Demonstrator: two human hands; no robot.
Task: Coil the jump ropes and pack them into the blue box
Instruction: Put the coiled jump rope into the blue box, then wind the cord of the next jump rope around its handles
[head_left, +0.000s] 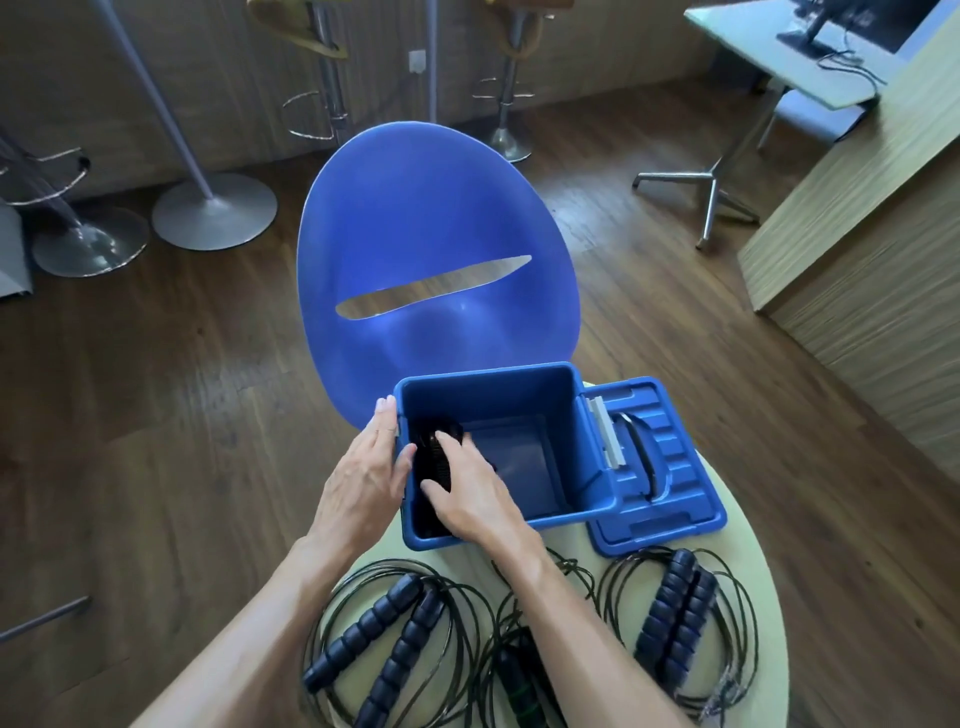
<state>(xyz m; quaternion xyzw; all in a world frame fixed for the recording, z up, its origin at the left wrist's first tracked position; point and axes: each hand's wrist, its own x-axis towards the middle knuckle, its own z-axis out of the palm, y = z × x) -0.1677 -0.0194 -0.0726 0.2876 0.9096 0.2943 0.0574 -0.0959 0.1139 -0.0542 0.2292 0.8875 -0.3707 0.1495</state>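
The open blue box (587, 457) stands on a round pale table (753, 561). My left hand (363, 478) rests against the box's left wall, thumb over the rim. My right hand (467, 493) reaches inside and presses on a coiled black jump rope (434, 457) at the box's left end. Three more ropes lie on the table near me. One with dark blue handles (384, 639) is at the left. A black one (511, 670) sits in the middle, partly under my right forearm. Another with blue handles (675, 618) lies at the right.
The box's blue lid (670, 467) lies upside down just right of the box. A blue shell chair (436, 228) stands right behind the table. Bar stools and pedestal bases stand on the wooden floor at the far left, and a wooden counter runs along the right.
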